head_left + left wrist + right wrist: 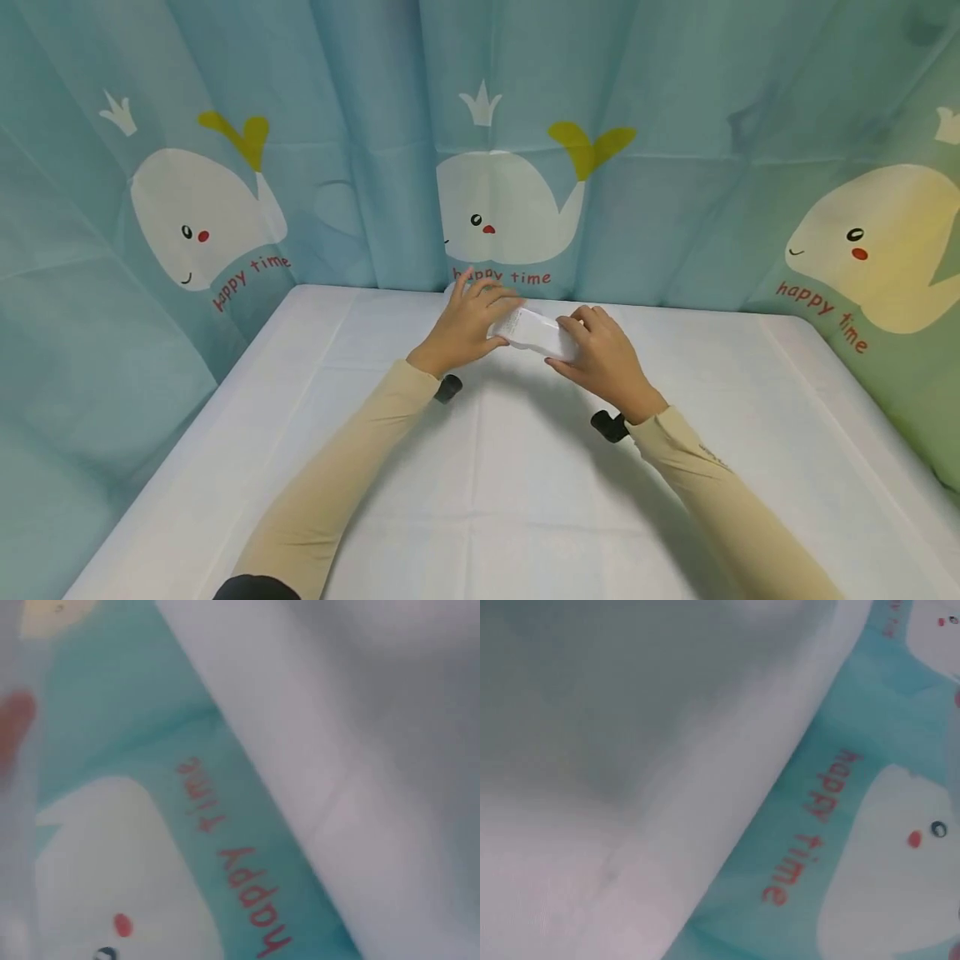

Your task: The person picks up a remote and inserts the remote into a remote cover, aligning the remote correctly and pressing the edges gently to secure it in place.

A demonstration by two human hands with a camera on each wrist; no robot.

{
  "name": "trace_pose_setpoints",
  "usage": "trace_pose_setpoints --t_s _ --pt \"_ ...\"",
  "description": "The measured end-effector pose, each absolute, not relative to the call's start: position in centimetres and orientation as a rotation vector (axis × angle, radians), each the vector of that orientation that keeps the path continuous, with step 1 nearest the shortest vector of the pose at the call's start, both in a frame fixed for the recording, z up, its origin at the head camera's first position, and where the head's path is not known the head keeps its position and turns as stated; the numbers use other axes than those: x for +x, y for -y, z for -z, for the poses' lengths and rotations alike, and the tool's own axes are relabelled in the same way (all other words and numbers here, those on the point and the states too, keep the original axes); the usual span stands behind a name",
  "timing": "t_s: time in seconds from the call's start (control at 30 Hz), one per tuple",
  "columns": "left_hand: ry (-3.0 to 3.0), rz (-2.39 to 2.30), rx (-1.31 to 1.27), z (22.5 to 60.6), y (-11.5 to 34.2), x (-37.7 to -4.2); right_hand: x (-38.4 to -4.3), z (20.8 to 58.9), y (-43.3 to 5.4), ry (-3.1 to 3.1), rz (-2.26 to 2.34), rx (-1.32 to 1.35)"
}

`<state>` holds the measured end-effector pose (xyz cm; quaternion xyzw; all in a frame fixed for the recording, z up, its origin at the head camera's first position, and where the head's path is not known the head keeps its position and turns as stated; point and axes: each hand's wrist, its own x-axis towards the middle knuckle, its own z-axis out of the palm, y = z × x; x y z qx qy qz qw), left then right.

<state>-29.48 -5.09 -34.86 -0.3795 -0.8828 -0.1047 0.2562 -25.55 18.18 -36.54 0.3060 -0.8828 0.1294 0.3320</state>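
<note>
A white oblong packet [542, 333] with small print near its left end is held up between both hands, close over the far part of the table. My right hand [606, 360] grips its right end, thumb below and fingers on top. At the other end, the left hand [467, 327] has its thumb at the lower edge and its fingers spread over the top. In the left wrist view, a blurred fingertip [15, 727] shows at the left edge beside a pale, see-through strip [16, 855]. The right wrist view shows little of the held packet.
A white cloth [525, 533] covers the table. Behind its far edge hangs a blue-green curtain [390, 208] printed with whales, and it continues along both sides. Small black devices [448, 388] sit under the wrists.
</note>
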Motion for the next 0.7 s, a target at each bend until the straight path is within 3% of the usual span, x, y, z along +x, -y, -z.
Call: trace_pose_setpoints --t_s 0.27,0.7 --pt "2.067 0.407 -0.788 34.5 4.4 -27.7 -24.0 36.4 -17.0 2.168 -0.564 0.578" --pt "1.965 0.52 -0.584 34.5 2.6 -25.1 -22.9 36.2 -15.7 2.057 -0.727 0.511"
